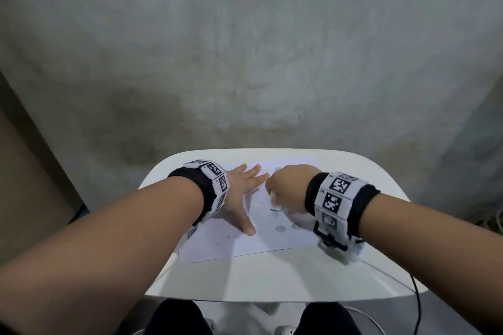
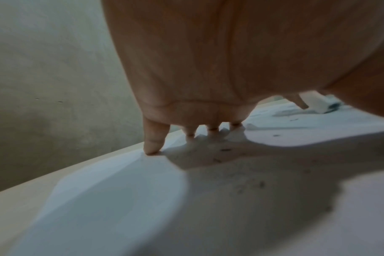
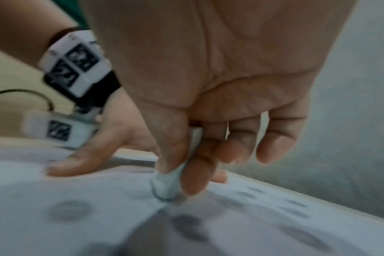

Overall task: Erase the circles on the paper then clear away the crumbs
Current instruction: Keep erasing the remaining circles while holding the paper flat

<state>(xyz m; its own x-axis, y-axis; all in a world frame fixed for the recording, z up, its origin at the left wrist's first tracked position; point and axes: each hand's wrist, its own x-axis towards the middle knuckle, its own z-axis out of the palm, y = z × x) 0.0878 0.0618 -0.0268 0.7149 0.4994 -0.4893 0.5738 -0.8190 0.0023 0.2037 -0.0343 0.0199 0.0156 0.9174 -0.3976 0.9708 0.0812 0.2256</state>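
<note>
One paper (image 1: pixel 245 239) is pressed flat by the spread left hand (image 1: pixel 239 193); one eraser (image 3: pixel 167 183) is pinched by the right hand (image 3: pixel 208 97). Eight grey circles (image 3: pixel 69 209) are countable only from the right wrist.

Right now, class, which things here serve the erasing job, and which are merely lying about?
Job: white sheet of paper with grey pencilled circles; white block eraser in right hand; left hand pressing paper; dark eraser crumbs.
About: white plastic table; black cable.
</note>
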